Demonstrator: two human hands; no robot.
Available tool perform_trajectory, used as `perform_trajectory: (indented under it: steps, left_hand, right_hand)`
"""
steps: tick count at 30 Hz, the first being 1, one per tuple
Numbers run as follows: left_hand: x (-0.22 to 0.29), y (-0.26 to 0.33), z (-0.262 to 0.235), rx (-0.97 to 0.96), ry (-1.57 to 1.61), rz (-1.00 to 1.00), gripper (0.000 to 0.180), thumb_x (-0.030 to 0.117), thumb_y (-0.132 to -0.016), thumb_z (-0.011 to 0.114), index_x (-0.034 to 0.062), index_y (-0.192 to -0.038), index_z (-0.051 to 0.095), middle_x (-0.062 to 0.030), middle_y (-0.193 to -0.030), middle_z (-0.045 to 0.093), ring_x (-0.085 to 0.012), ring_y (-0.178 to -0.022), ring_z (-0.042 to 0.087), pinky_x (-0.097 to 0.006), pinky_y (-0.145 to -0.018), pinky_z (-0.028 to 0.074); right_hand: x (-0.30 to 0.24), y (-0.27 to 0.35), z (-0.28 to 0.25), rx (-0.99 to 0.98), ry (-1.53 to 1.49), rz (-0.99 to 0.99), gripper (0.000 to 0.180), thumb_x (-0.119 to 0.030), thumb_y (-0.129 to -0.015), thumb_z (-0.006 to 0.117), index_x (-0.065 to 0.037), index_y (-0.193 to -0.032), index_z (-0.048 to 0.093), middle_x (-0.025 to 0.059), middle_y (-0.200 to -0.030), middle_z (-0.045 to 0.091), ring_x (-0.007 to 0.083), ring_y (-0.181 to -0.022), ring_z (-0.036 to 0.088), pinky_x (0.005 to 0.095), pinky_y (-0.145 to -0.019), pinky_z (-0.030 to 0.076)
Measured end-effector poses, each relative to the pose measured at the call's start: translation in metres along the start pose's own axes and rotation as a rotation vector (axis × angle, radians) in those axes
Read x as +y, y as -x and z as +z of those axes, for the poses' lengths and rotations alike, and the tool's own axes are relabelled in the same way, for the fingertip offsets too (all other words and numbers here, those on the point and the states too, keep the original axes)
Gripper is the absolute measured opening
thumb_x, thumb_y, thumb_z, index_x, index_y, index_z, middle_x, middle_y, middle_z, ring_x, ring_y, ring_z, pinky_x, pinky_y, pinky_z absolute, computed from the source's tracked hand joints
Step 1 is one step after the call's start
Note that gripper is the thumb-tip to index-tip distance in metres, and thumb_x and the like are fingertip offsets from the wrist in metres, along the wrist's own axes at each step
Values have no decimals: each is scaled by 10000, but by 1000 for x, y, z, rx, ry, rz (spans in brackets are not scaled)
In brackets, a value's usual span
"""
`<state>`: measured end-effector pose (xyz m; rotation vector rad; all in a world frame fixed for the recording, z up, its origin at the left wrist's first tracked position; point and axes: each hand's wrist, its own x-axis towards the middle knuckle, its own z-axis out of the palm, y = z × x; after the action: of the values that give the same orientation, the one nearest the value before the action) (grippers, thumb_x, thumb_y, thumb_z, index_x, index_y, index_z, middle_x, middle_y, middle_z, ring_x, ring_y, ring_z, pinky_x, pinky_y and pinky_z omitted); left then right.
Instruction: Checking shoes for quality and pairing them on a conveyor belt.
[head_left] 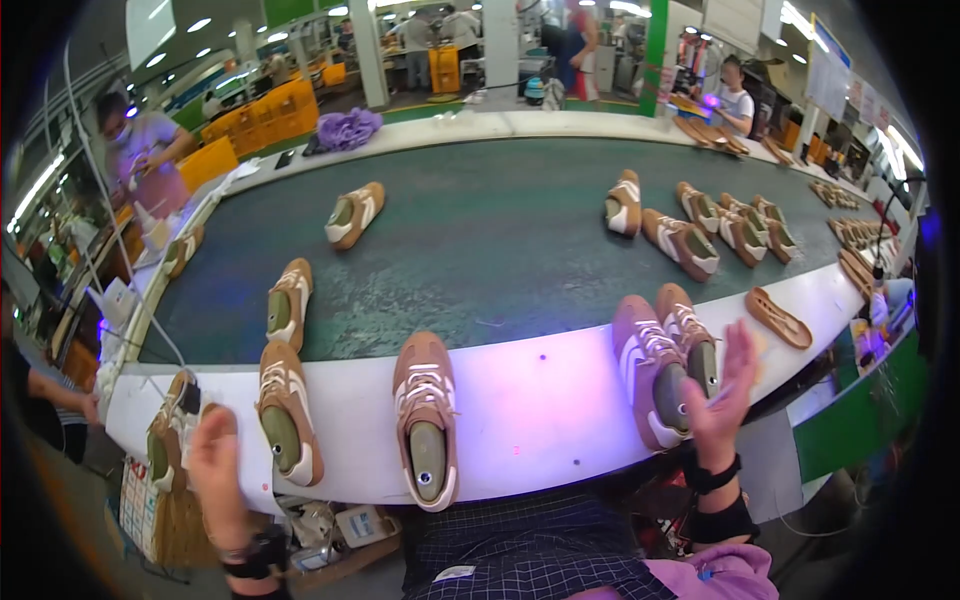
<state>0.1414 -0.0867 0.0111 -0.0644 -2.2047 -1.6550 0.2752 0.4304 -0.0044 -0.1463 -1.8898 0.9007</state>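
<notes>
My right hand [722, 400] is raised beside a pair of tan sneakers at the right of the white ledge, fingers stretched and apart. Its thumb is close to the heel of the nearer sneaker [642, 340]; whether they touch I cannot tell. The other sneaker [682, 312] is partly hidden behind it. My left hand [215, 465] is held up at the left, fingers extended, with nothing visible in it. It is between a tan sneaker [165, 445] on its left and another sneaker [283, 400] on its right. A sneaker with white laces [425, 400] lies mid-ledge. Green shoe lasts fill the sneakers.
Beyond the white ledge [520, 400] runs a dark green belt [470, 240] carrying several more sneakers, clustered at the right. A loose tan sole [778, 318] lies on the ledge's right. Purple cloth [348, 128] rests on the far rim. Other people work at far left and far right.
</notes>
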Motion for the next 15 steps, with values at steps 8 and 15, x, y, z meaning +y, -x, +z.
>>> perform_trajectory:
  steps: [8,15]
  left_hand:
    - [-97,-73,-209,253,-752,-30,608,182,-722,686,-52,-1239,467,-190,-1224,510,-296,-1147,476,-380,-989,363]
    - [-143,-93,-247,62,-783,-215,774,217,-532,811,-60,-1179,488,-190,-1071,581,-284,-975,566,-367,-836,458]
  right_hand:
    - [-27,19,23,-257,98,-41,636,-83,-678,691,69,-1250,459,230,-1162,570,323,-1109,568,375,-955,438]
    - [-23,21,62,-480,136,78,488,-81,-727,680,56,-1172,533,181,-1072,626,253,-1005,624,338,-868,501]
